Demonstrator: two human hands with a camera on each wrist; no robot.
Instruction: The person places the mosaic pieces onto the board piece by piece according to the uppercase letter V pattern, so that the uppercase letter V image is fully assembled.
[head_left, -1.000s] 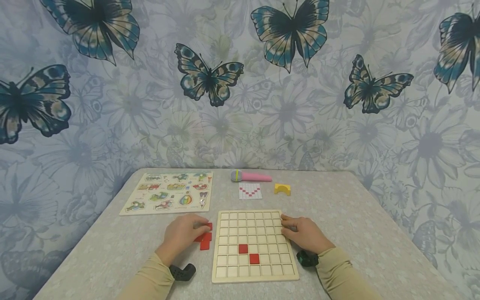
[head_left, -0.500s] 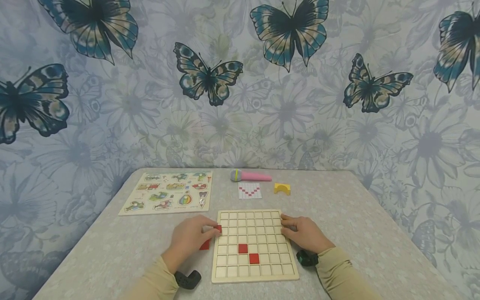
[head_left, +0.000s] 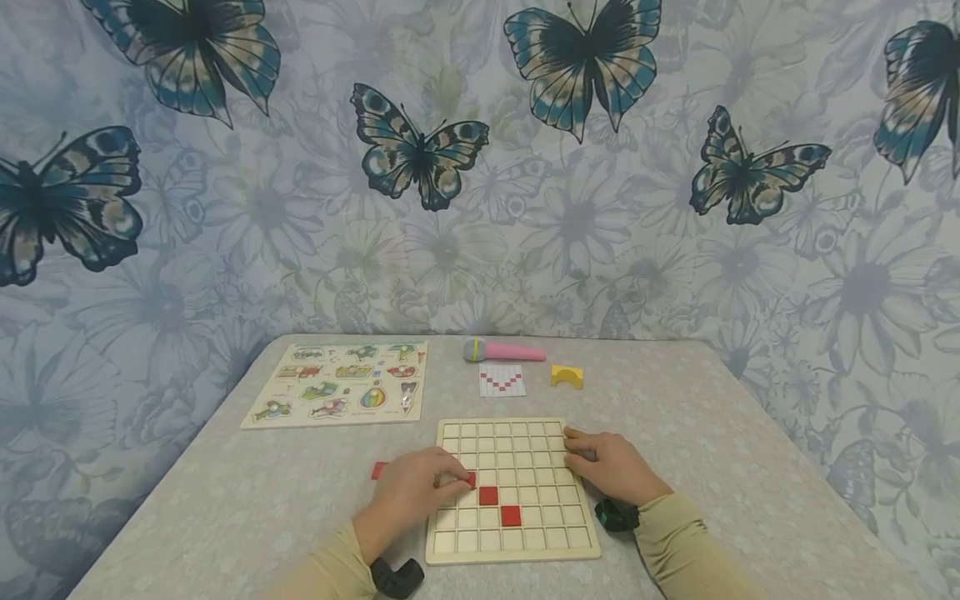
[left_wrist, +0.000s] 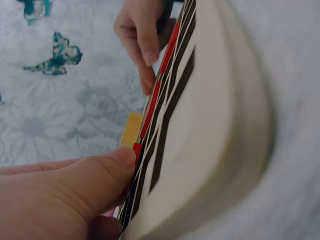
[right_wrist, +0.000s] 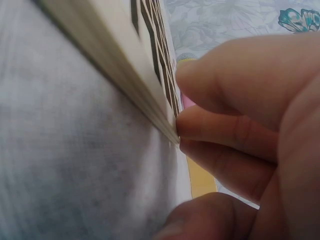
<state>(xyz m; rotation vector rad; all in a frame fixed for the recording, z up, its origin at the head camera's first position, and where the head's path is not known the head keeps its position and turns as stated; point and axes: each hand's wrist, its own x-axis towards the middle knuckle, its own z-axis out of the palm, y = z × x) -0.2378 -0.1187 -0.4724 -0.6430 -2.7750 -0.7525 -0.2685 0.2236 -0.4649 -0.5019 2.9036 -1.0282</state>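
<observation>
In the head view, my left hand [head_left: 414,493] pinches a small red square tile [head_left: 472,480] low over the left part of a wooden grid board [head_left: 540,467]. The left wrist view has the thumb on this red tile [left_wrist: 137,149] right at the board's surface. Two more red tiles sit in cells diagonally down and right of it, the nearer one [head_left: 488,496] and the lower one [head_left: 511,516]. My right hand [head_left: 618,468] rests with its fingertips against the board's right edge; the right wrist view shows those fingers [right_wrist: 210,122] extended at the rim.
A loose red tile [head_left: 380,471] pokes out left of my left hand, which hides others. Behind the board lie a pattern card [head_left: 502,381], a pink toy microphone [head_left: 513,352] and a yellow arch block [head_left: 567,377]. A picture puzzle board [head_left: 337,387] lies back left.
My left hand has picked a red tile from the pile left of the board and carried it right, onto the grid beside the two placed tiles. My right hand has stayed at the edge.
</observation>
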